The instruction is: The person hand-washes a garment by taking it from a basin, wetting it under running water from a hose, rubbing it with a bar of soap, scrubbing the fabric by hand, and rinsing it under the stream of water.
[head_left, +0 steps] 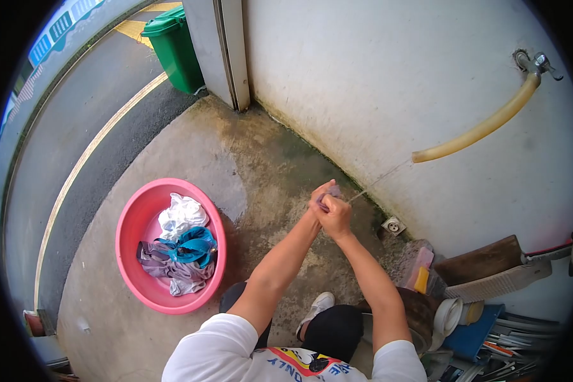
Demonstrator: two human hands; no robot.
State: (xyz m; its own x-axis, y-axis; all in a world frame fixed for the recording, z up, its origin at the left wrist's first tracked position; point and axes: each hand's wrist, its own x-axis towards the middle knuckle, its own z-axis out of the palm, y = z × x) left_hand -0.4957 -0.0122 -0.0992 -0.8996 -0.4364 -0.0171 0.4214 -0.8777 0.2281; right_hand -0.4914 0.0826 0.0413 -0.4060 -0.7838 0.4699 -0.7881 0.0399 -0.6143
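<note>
My left hand and my right hand are close together in front of me, above the wet concrete floor. Both are closed around a small, crumpled greyish-purple cloth, most of it hidden by my fingers. A thin stream of water runs from the yellowish hose down to my hands. The hose hangs from a metal tap on the wall. To the left of my arms, a pink basin holds white cloth, blue cloth and greyish-purple cloth.
A white wall rises on the right, with a floor drain at its foot. Wooden boards, a yellow item and a blue folder-like thing crowd the lower right. A green bin stands beside the road.
</note>
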